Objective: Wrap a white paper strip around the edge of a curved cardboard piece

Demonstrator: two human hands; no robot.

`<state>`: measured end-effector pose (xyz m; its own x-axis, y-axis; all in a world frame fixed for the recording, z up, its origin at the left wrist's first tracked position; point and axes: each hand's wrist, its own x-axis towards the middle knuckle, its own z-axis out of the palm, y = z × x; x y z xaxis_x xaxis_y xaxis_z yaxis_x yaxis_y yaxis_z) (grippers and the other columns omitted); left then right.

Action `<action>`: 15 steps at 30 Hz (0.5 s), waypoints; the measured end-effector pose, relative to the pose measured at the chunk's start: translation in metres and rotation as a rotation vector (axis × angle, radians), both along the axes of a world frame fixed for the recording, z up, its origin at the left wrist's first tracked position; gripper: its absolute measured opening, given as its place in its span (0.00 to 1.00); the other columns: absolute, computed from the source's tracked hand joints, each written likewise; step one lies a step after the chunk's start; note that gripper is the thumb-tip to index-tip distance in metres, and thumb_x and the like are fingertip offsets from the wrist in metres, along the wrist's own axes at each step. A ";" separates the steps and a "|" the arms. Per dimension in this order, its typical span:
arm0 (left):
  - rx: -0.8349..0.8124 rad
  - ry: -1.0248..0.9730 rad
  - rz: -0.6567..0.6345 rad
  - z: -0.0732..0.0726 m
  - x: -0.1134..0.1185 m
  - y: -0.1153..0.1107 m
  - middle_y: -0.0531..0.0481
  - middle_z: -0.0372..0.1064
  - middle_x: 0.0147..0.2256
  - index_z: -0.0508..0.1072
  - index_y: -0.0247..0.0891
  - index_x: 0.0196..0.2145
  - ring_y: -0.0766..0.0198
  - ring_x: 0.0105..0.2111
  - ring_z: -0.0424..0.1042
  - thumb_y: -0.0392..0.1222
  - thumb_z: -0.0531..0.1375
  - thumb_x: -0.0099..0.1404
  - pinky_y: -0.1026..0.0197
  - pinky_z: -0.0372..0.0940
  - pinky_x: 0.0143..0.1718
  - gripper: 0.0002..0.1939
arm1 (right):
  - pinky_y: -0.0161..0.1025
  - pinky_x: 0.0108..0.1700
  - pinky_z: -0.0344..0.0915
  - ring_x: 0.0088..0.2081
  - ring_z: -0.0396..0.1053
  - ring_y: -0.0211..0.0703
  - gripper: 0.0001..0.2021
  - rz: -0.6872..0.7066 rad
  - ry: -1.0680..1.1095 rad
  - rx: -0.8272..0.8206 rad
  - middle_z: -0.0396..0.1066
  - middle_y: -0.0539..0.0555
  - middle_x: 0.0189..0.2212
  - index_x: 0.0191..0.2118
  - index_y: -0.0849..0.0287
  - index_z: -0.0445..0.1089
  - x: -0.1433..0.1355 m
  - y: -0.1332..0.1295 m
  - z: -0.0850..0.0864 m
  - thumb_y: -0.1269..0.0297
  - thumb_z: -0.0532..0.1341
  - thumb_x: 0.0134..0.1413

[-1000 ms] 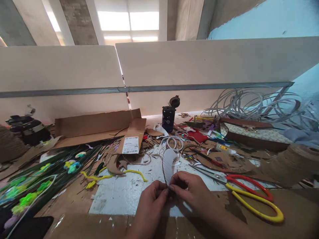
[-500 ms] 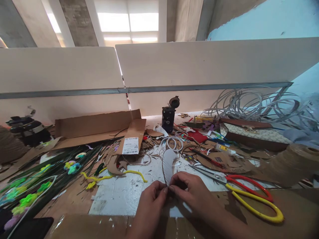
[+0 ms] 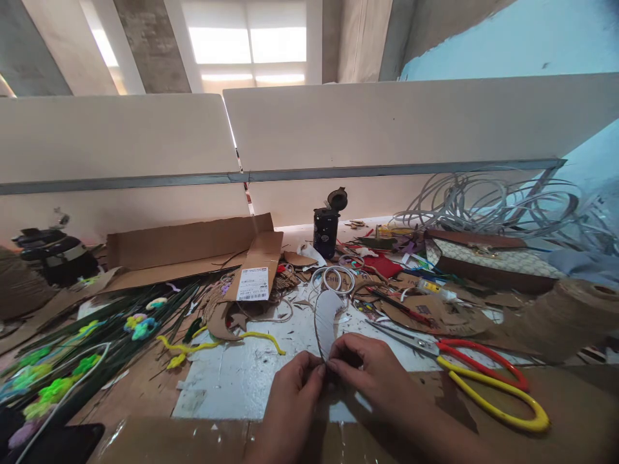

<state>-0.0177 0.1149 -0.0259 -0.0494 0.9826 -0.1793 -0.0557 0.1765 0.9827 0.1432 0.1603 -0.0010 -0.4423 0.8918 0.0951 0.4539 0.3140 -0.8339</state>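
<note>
A white feather-shaped piece with a dark edge along its left side stands upright over the white board. Both hands pinch its narrow lower end. My left hand grips from the left, thumb against the bent fingers. My right hand closes on the same end from the right, its thumb and forefinger pressed together. The fingertips of the two hands meet, and they hide the very tip of the piece. To the right of my right hand lie large scissors with red and yellow handles, blades slightly apart.
White rings lie behind the feather piece. A dark bottle with its lid up stands further back. At left are a cardboard box, a yellow fuzzy strip and colourful fuzzy flowers. A twine spool and handbag are at right.
Almost nothing differs. Both hands keep their pinch on the feather-shaped piece, and the whole view has shifted very slightly.
</note>
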 end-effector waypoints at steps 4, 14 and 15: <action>0.035 -0.009 -0.029 -0.001 0.001 0.000 0.47 0.71 0.28 0.73 0.36 0.28 0.59 0.31 0.68 0.43 0.61 0.61 0.60 0.62 0.35 0.08 | 0.35 0.34 0.61 0.31 0.68 0.40 0.03 -0.006 -0.019 0.027 0.73 0.49 0.27 0.31 0.59 0.73 0.000 0.000 -0.001 0.70 0.62 0.54; 0.054 0.026 -0.023 -0.003 0.000 0.000 0.45 0.73 0.29 0.75 0.35 0.29 0.58 0.32 0.70 0.44 0.61 0.62 0.60 0.63 0.34 0.09 | 0.34 0.34 0.61 0.31 0.68 0.40 0.04 -0.002 -0.022 0.008 0.72 0.50 0.27 0.30 0.59 0.72 -0.002 0.000 0.001 0.70 0.61 0.54; 0.055 0.015 -0.021 -0.005 -0.001 0.000 0.45 0.74 0.29 0.75 0.35 0.30 0.58 0.32 0.70 0.45 0.62 0.62 0.60 0.63 0.34 0.10 | 0.34 0.34 0.61 0.30 0.68 0.40 0.04 -0.002 -0.019 0.006 0.72 0.50 0.27 0.30 0.59 0.72 -0.002 0.000 0.001 0.70 0.61 0.54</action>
